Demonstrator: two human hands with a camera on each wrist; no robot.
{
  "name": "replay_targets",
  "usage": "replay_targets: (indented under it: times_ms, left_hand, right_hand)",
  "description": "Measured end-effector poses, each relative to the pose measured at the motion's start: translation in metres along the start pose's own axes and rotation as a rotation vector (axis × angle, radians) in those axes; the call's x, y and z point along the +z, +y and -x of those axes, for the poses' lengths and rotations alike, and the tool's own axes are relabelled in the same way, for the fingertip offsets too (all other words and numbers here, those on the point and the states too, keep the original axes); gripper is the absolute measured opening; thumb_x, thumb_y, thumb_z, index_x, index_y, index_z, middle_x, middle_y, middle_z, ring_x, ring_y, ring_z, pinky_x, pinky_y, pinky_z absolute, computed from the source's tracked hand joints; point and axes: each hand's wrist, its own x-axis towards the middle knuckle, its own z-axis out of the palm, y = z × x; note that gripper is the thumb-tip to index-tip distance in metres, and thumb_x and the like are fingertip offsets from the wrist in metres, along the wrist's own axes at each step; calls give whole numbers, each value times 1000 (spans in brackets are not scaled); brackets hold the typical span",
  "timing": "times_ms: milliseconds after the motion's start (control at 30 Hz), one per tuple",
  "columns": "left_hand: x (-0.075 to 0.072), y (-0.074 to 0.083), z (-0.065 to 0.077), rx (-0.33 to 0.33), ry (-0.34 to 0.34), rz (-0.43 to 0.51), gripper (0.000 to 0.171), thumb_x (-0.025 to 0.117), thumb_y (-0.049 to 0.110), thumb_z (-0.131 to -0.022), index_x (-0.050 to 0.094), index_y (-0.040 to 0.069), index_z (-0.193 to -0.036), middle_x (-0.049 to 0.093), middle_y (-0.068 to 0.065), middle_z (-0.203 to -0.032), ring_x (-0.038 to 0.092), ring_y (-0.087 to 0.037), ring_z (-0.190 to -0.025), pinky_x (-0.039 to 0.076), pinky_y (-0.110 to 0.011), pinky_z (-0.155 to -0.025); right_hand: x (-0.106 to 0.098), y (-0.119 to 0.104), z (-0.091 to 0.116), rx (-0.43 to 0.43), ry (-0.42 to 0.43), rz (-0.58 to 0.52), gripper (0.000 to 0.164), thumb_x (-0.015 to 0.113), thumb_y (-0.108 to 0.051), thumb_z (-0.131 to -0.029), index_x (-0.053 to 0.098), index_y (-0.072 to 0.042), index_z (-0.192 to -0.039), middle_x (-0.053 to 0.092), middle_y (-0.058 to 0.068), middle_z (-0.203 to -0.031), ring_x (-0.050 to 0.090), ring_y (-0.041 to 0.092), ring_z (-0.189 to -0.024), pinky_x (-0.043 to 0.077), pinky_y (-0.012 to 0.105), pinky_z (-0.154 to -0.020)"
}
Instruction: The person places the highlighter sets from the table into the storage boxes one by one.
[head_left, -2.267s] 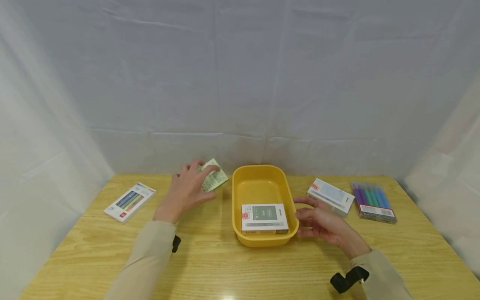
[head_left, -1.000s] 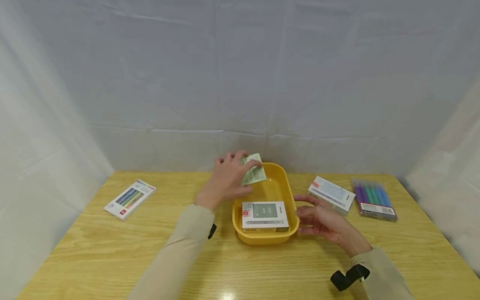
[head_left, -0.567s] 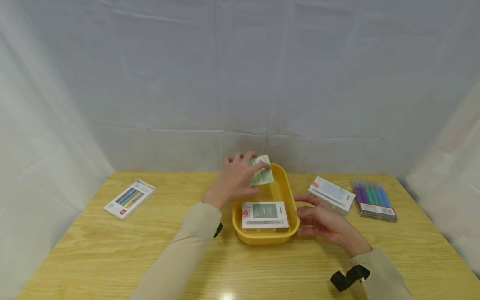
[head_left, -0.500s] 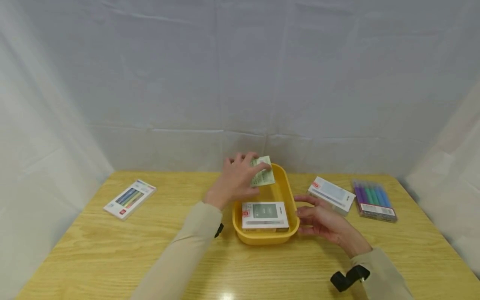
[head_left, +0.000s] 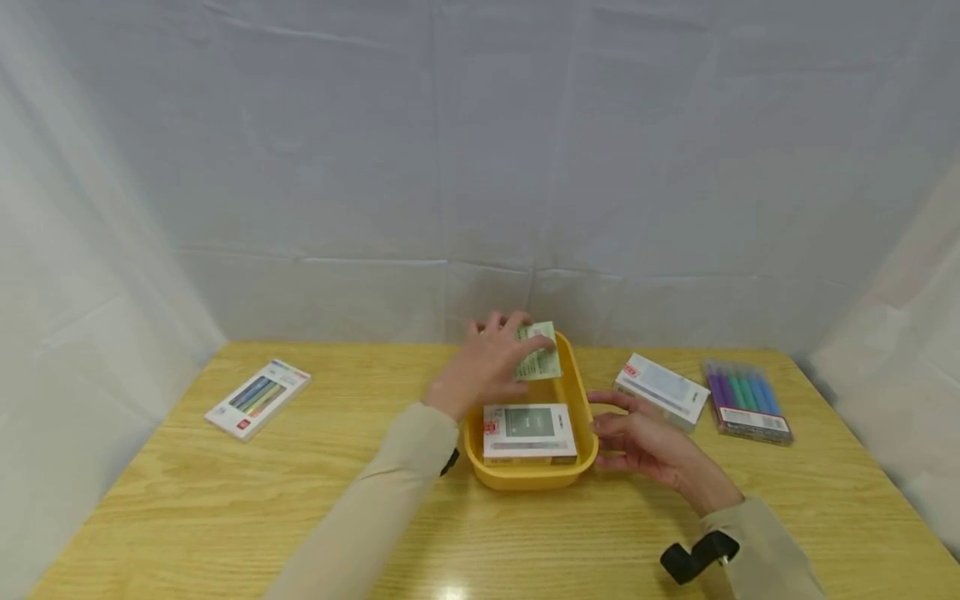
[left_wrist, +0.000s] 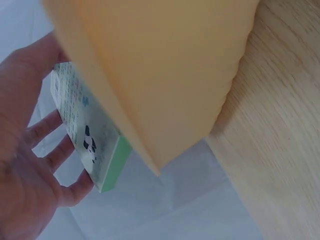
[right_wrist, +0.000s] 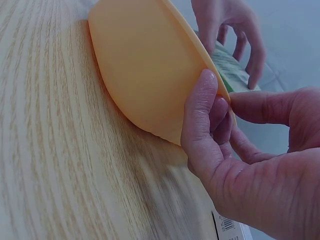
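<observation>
My left hand (head_left: pixel 480 367) holds a pale green notepad (head_left: pixel 542 360) over the back part of a yellow plastic basket (head_left: pixel 531 480). In the left wrist view the notepad (left_wrist: pixel 82 120) stands on edge between thumb and fingers, its printed face with a small panda picture showing, partly hidden behind the basket wall (left_wrist: pixel 175 65). My right hand (head_left: pixel 645 446) is at the basket's right side. Its thumb and fingers (right_wrist: pixel 202 100) pinch the rim in the right wrist view. Inside the basket, at the front, lies a white box (head_left: pixel 528 433) with a dark green panel.
Right of the basket lie a white box (head_left: pixel 663 390) with a red mark and a clear pack of coloured markers (head_left: pixel 748 402). A white pack of coloured pens (head_left: pixel 258 398) lies at the left of the wooden table (head_left: pixel 225 517). White cloth (head_left: pixel 360 167) hangs behind.
My left hand has carried the notepad rightward from the table left of the basket to over its back part, then slightly lower. The right hand has stayed at the rim.
</observation>
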Motion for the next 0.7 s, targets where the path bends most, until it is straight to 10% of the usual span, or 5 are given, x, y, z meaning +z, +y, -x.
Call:
replay_targets:
  times_ms: [700]
  left_hand:
    - [24, 4, -3, -64, -141, 37, 59, 78, 31, -91, 55, 37, -145, 39, -9, -158, 38, -37, -143, 34, -63, -112]
  right_hand:
    - [0, 0, 1, 0, -7, -2, 62, 58, -10, -100, 29, -5, -154, 70, 3, -112, 71, 17, -93, 62, 34, -80]
